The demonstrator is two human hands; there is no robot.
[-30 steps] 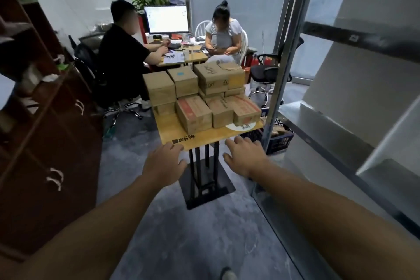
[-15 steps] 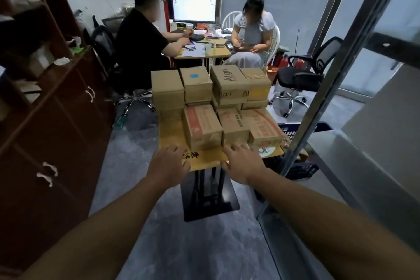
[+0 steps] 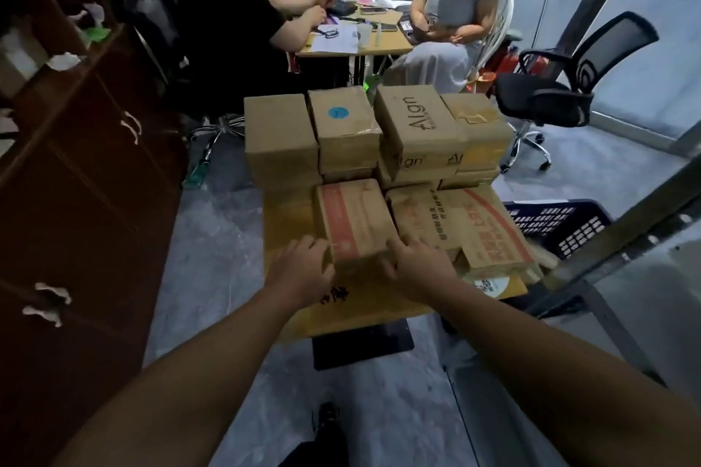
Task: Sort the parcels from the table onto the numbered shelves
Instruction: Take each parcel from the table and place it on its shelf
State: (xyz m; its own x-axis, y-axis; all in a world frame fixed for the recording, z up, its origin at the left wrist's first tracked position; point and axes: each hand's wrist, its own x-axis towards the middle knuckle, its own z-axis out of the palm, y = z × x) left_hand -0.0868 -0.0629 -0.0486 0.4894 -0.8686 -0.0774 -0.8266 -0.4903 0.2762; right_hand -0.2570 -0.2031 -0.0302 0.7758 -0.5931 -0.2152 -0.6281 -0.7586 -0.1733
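Two hands on one box here: my left hand (image 3: 299, 269) is curled round the near left corner of the red-striped parcel (image 3: 352, 216) and my right hand (image 3: 413, 269) grips its near right corner, fingers tucked into the gap beside the next box; the parcel sits flat on the wooden table (image 3: 364, 299), front row, left end. Just to its right lies a wider red-printed parcel (image 3: 466, 227), touching or close to it, can't tell which; its near edge looks a bit crushed. The back row is stacked higher: a plain brown box (image 3: 278, 136), one with a blue sticker (image 3: 343, 125), an Align box (image 3: 417, 121) and a taped box (image 3: 474, 121), each on top of something lower. Right of the table there's a dark blue crate (image 3: 554, 224) on the floor and a grey metal shelf frame (image 3: 622, 239) slanting across the view; a dark wooden cabinet (image 3: 76, 201) runs along the left. Behind the stack sit a person in black (image 3: 227, 30) and a person in grey (image 3: 451, 11); a black office chair (image 3: 561, 87) stands off to the right.
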